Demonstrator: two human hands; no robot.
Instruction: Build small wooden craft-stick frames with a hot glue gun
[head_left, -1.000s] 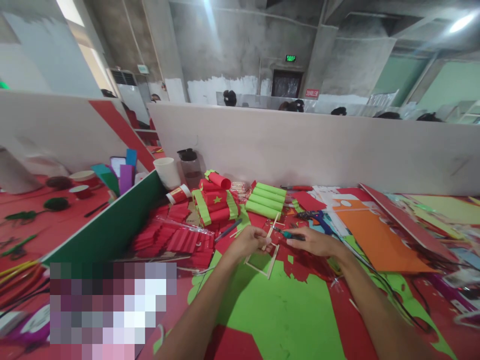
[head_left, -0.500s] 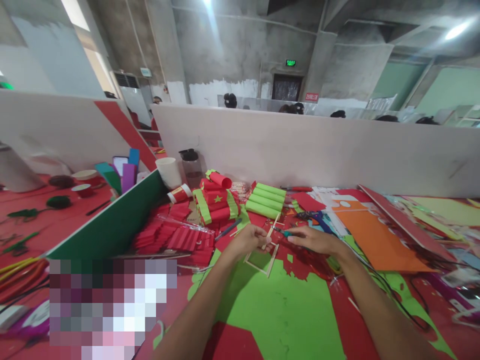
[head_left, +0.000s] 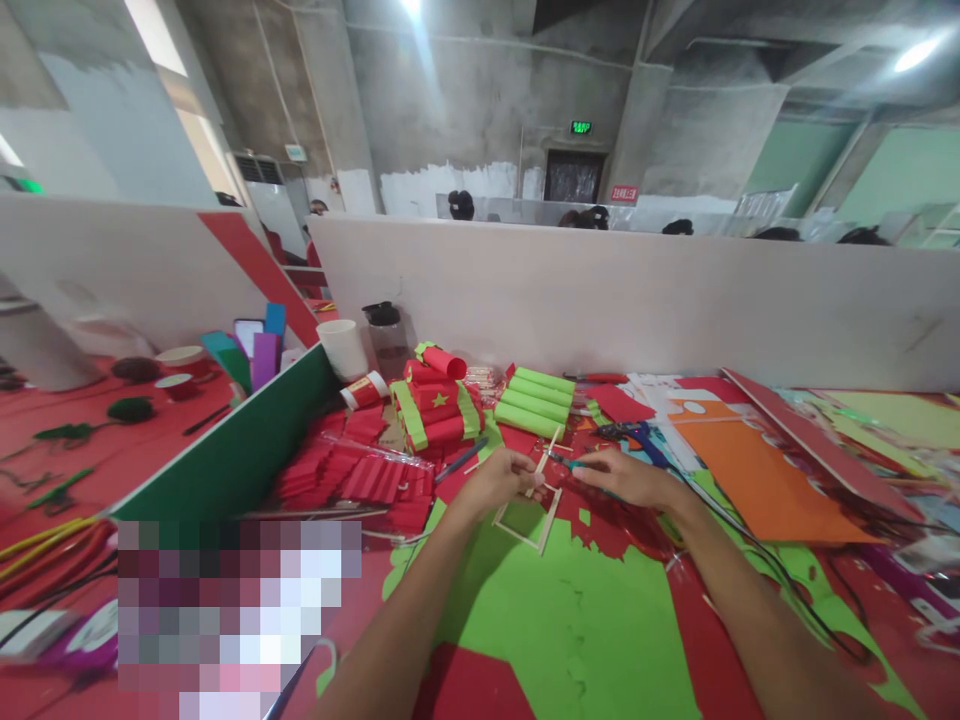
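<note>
Pinched in my left hand (head_left: 510, 474) is a thin pale wooden stick (head_left: 553, 444), part of or touching a small stick frame (head_left: 523, 540) that hangs over the green sheet. My right hand (head_left: 626, 478) is closed round a teal-handled tool (head_left: 575, 464), possibly small pliers, its metal tip against the stick near my left fingers. Whether the tip bites into the wood is too small to tell. Beneath both hands lie a light green sheet (head_left: 577, 610) and red paper with ragged edges (head_left: 600, 530).
Behind my hands stand green paper rolls (head_left: 534, 402) and a red-and-green roll stack (head_left: 439, 405). Folded red strips (head_left: 375, 478) lie left, beside a dark green divider (head_left: 232, 445). On the right are an orange sheet (head_left: 757, 470), a blue-handled tool (head_left: 646, 440) and a dark cable (head_left: 780, 575).
The view has shifted slightly, so most things sit a little further right and lower. Both hands keep their hold on the stick and the tool, with hardly any movement between them.
</note>
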